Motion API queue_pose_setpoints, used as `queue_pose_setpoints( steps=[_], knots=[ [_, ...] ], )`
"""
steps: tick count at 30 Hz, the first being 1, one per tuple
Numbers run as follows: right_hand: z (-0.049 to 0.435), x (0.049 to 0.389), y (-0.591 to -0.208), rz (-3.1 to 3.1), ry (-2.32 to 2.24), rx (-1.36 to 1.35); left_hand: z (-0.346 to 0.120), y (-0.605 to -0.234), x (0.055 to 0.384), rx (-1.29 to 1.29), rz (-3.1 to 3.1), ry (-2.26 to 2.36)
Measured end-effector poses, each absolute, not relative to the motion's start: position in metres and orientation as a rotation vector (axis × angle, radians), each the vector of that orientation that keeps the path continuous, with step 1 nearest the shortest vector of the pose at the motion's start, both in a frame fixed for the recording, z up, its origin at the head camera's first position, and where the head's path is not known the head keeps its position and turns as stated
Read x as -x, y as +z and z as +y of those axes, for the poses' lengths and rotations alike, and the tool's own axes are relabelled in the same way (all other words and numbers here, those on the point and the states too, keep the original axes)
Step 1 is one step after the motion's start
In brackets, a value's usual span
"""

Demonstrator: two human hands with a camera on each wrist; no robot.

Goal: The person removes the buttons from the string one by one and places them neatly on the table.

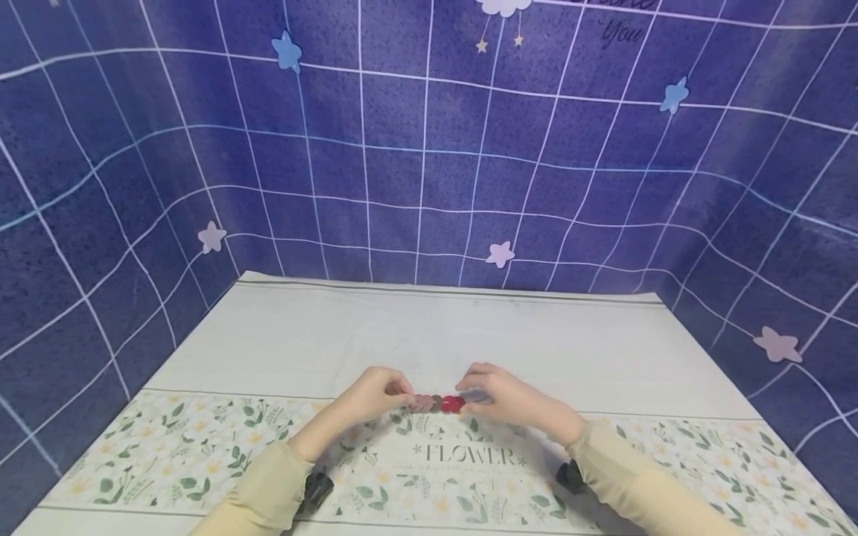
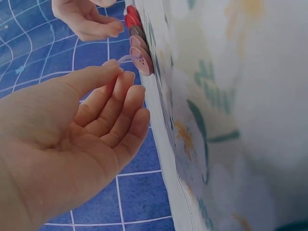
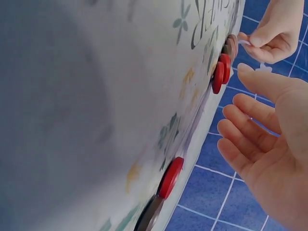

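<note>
Several round buttons lie overlapping in a row on the table, pink buttons [image 1: 420, 404] at the left, a dark brown button [image 1: 437, 404] in the middle and red buttons [image 1: 453, 404] at the right. Between thumb and forefinger, my left hand [image 1: 378, 390] pinches a thin pale strip [image 2: 126, 58] that reaches the pink end of the row. My right hand [image 1: 501, 396] hovers beside the red end, fingers loosely bent and apart, holding nothing. In the right wrist view, another red button [image 3: 172, 178] and a dark button [image 3: 150, 214] lie apart from the row.
A white cloth [image 1: 570, 335] with a floral band and the word FLOWER covers the table. Blue grid-patterned curtains [image 1: 395, 171] with star shapes stand at the back and both sides.
</note>
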State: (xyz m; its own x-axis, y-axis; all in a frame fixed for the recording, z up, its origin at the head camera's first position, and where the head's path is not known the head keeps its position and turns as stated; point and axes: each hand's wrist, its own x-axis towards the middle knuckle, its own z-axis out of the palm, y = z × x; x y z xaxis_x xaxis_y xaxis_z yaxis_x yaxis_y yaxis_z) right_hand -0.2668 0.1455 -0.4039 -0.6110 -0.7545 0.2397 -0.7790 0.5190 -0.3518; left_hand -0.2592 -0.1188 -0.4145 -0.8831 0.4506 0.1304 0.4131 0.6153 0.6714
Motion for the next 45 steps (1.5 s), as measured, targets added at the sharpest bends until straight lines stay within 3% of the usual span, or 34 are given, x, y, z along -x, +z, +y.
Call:
queue_pose_setpoints(
  steps=[45],
  knots=[
    [0.136,0.2726,-0.4146,-2.859,0.62,-1.277,-0.12,-0.4161,0.2601,-0.77,2.773,1.099]
  ],
)
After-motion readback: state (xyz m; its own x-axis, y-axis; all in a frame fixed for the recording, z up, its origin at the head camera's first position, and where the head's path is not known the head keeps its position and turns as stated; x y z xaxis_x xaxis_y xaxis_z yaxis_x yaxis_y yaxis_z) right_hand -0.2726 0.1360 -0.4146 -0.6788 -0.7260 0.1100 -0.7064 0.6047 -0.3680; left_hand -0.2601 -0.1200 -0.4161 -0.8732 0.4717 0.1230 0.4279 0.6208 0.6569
